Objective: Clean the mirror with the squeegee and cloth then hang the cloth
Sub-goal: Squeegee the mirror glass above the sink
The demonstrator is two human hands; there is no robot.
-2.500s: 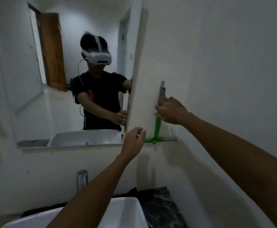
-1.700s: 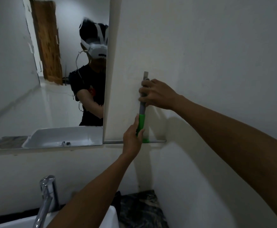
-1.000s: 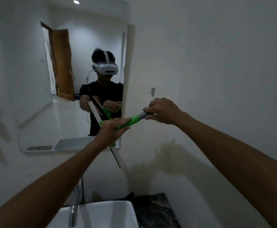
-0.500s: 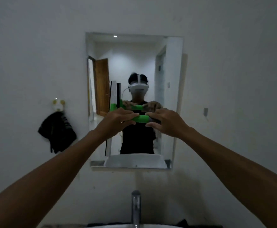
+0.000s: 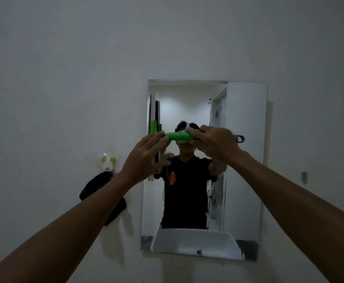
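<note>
Head cam shows the right hand (image 5: 216, 147) gripping the green squeegee (image 5: 180, 136) against the mirror (image 5: 246, 160), left hand (image 5: 146, 158) open beside it, black cloth (image 5: 103, 199) hanging untouched, so wiping's barely started

wall (image 5: 64, 78) | mirror (image 5: 246, 160) mid | blk cloth (image 5: 97, 186) on hook (image 5: 108, 164), left

I see a plain white wall (image 5: 64, 78); a small animal-shaped hook (image 5: 108, 163) sits on it at lower left; a little grey plate (image 5: 304, 177) is fixed far right; a white basin shows only as a reflection.
</note>
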